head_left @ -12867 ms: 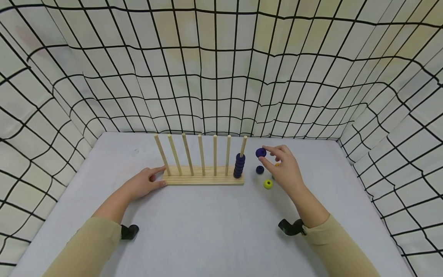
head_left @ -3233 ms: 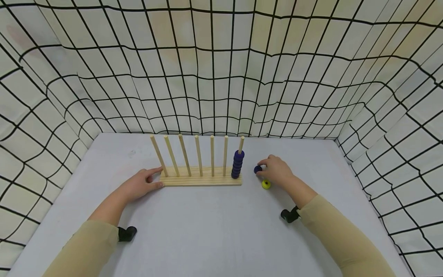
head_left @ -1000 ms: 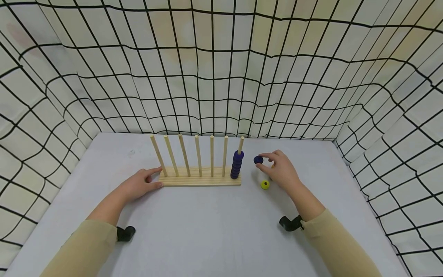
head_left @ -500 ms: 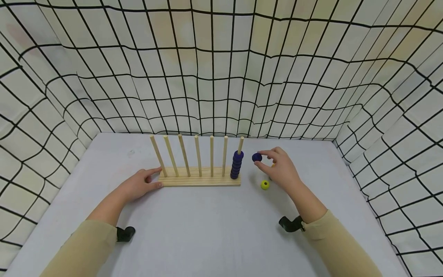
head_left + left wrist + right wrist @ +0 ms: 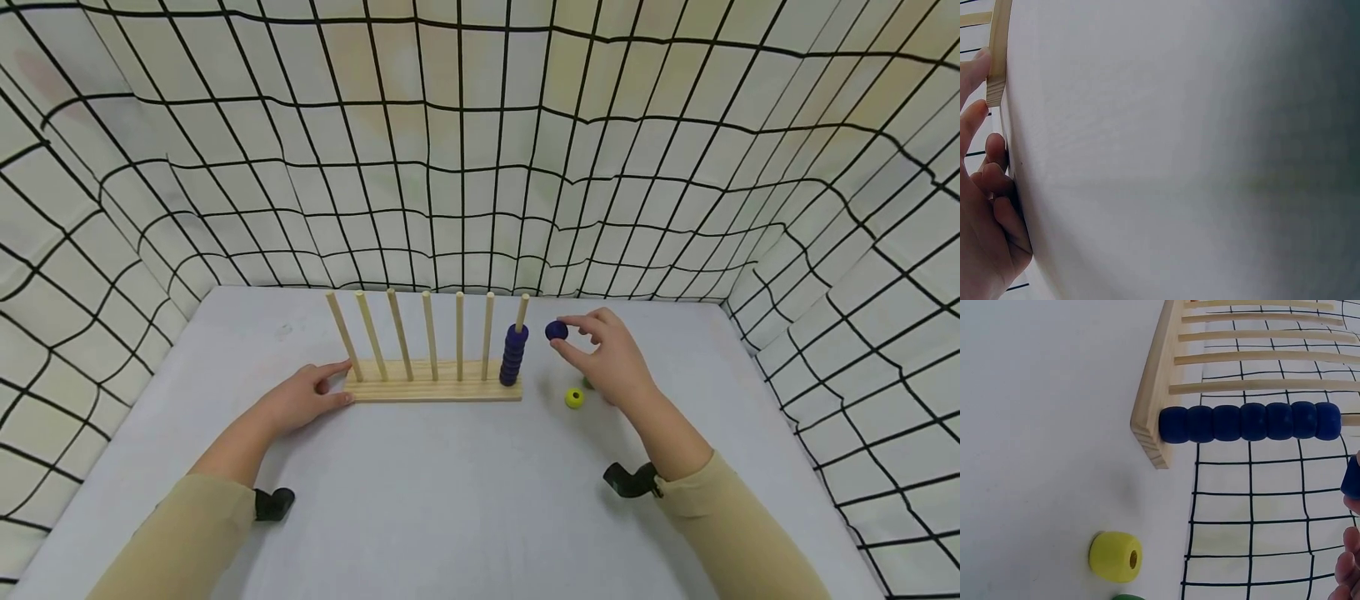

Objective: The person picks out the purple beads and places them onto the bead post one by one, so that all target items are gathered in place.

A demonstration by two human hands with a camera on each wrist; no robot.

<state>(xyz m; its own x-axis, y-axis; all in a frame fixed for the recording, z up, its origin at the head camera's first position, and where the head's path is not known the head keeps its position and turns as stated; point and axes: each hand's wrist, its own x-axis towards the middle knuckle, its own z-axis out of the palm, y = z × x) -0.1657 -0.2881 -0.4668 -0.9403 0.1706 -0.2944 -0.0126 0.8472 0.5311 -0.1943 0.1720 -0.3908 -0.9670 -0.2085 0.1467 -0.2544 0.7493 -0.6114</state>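
Observation:
A wooden peg rack (image 5: 433, 392) with several upright pegs stands on the white table. Several dark blue beads (image 5: 513, 357) are stacked on its rightmost peg, whose tip shows above them. My right hand (image 5: 611, 354) pinches another blue bead (image 5: 557, 331) between thumb and index finger, raised just right of the stack; in the right wrist view this bead (image 5: 1352, 478) is at the right edge. My left hand (image 5: 300, 402) holds the rack's left end between thumb and index finger. In the left wrist view the fingertips press the base's end (image 5: 996, 87).
A yellow bead (image 5: 574, 398) lies on the table below my right hand. Beside it a green bead (image 5: 588, 383) shows partly, mostly covered by the hand. Black netting (image 5: 465, 167) over white cloth closes off the back and sides of the table.
One more blue bead is on the stack than at first. The last loose blue bead was picked up from the table and has risen toward the peg's top. My left hand stays on the rack.

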